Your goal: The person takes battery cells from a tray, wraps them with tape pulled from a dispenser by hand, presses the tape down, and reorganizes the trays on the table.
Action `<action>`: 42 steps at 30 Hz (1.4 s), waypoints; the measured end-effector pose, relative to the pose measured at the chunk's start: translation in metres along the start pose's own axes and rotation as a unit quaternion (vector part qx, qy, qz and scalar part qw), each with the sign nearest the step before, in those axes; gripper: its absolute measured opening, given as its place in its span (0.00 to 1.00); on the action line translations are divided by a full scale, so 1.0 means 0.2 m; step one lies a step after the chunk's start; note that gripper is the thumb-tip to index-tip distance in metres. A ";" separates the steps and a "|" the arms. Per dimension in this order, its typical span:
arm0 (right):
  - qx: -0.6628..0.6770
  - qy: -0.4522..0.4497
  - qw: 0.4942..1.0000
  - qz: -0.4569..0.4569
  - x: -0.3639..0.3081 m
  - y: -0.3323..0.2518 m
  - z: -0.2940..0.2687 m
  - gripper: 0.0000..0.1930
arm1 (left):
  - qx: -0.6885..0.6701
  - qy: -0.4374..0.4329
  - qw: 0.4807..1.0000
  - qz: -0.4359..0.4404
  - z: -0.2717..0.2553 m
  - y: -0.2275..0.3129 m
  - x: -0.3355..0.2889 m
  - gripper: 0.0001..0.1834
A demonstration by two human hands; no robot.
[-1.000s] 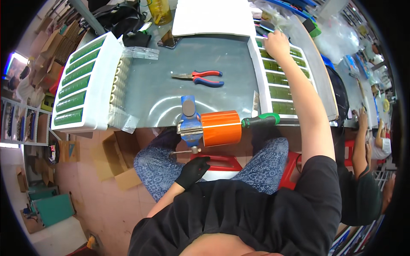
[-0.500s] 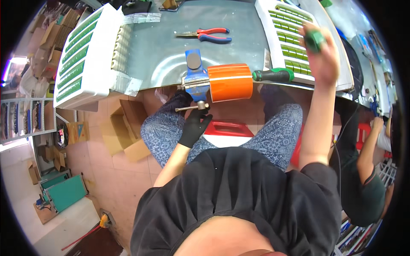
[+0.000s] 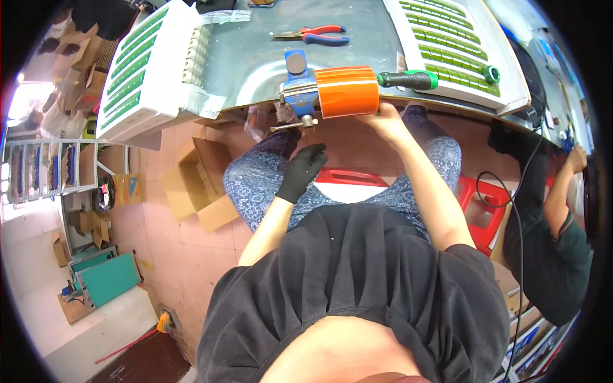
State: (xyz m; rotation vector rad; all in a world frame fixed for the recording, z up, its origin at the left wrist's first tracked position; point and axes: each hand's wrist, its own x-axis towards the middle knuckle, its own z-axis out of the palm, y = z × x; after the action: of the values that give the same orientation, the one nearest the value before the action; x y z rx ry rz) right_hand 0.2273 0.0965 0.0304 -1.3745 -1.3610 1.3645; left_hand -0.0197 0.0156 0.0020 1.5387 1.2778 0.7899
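An orange cylinder (image 3: 348, 92) lies sideways against the blue bench vise (image 3: 298, 86) at the table's front edge. A green-and-black screwdriver handle (image 3: 408, 80) sticks out of the cylinder's right end. My bare right hand (image 3: 387, 122) is at the cylinder's lower right edge; its fingertips are partly hidden beneath it, so whether it grips anything does not show. Above my lap, my black-gloved left hand (image 3: 303, 172) has its fingers extended and holds nothing, just below the vise's crossbar. A small green ring-shaped piece (image 3: 491, 74) sits on the right white tray (image 3: 504, 100).
Pliers (image 3: 313, 35) with red and blue grips lie on the table behind the vise. At left stands another white tray (image 3: 143, 108) with green rows. A cardboard box (image 3: 201, 185) is on the floor. A co-worker's arm (image 3: 562, 191) shows at far right, beyond a hanging black cable (image 3: 520, 255).
My right hand has let go of the green ring-shaped piece, which now sits on the right tray, and has come down to the orange cylinder. The whole view has shifted slightly.
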 end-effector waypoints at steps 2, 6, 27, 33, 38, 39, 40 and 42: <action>0.004 0.017 0.999 0.029 0.03 -0.02 0.03 0.21 | -0.007 -0.013 1.000 -0.011 0.00 -0.02 -0.02 0.21; 0.031 0.024 0.999 -0.007 -0.02 -0.01 0.04 0.14 | -0.035 -0.007 0.999 0.005 -0.02 -0.08 -0.01 0.23; -0.183 0.073 0.977 -0.078 -0.29 0.50 0.16 0.10 | -0.002 -0.011 1.000 -0.028 0.27 -0.41 0.18 0.13; -0.156 0.057 0.985 -0.043 -0.29 0.53 0.18 0.10 | -0.166 -0.133 0.972 -0.102 0.02 -0.68 0.18 0.30; -0.090 0.036 0.994 0.044 -0.34 0.54 0.15 0.10 | 0.007 -0.167 0.982 0.089 0.08 -0.29 0.29 0.32; -0.086 0.034 0.995 0.030 -0.33 0.56 0.15 0.11 | -0.011 -0.161 0.984 0.073 0.11 -0.23 0.28 0.30; -0.086 0.037 0.995 0.031 -0.33 0.57 0.14 0.11 | -0.012 -0.163 0.984 0.074 0.13 -0.23 0.28 0.30; -0.030 -0.012 0.994 0.102 -0.32 0.55 0.13 0.13 | -0.062 -0.175 0.981 -0.049 0.17 -0.29 0.27 0.28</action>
State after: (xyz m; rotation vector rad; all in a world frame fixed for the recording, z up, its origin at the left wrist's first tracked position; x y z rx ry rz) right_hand 0.2289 0.0134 -0.0686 -1.5764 -1.3149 1.4880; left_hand 0.0041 0.0588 -0.0689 1.4279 1.0174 0.4983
